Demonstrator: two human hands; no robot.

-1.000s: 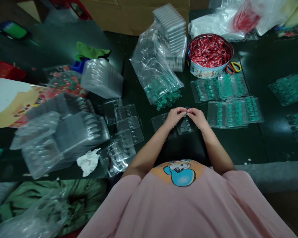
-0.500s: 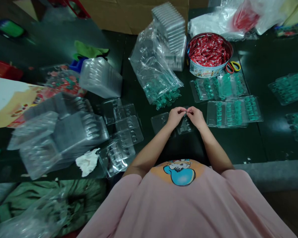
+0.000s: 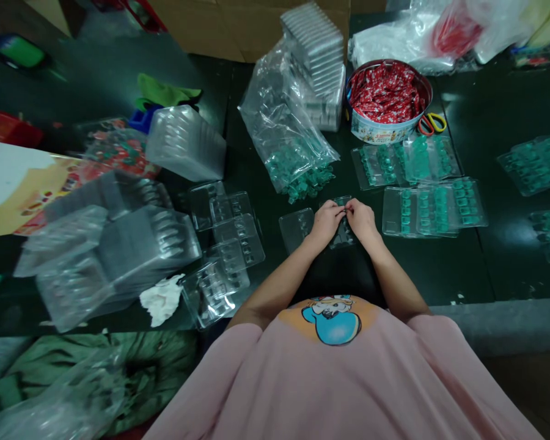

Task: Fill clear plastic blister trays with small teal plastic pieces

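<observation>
My left hand (image 3: 325, 223) and my right hand (image 3: 361, 220) meet over a clear blister tray (image 3: 343, 237) at the table's near edge. Both have fingers pinched together with the tips nearly touching; whatever is between them is too small or hidden to name. Just left of my left hand lies another clear tray (image 3: 296, 227). Beyond the hands, small green plastic pieces (image 3: 309, 180) spill from a clear plastic bag (image 3: 286, 119). Trays filled with rows of green pieces (image 3: 433, 208) lie to the right of my right hand.
Stacks of clear trays (image 3: 132, 238) fill the left side, with loose trays (image 3: 233, 229) beside them. A round tin (image 3: 385, 129) of red wrapped packets stands at the back, scissors (image 3: 432, 123) next to it. More filled trays (image 3: 538, 162) lie far right. A crumpled tissue (image 3: 162, 299) is near the front edge.
Both hands have shifted very slightly toward me, and more of the tray's far edge shows beyond them. The fingers stay pinched. Nothing else has visibly moved on the table.
</observation>
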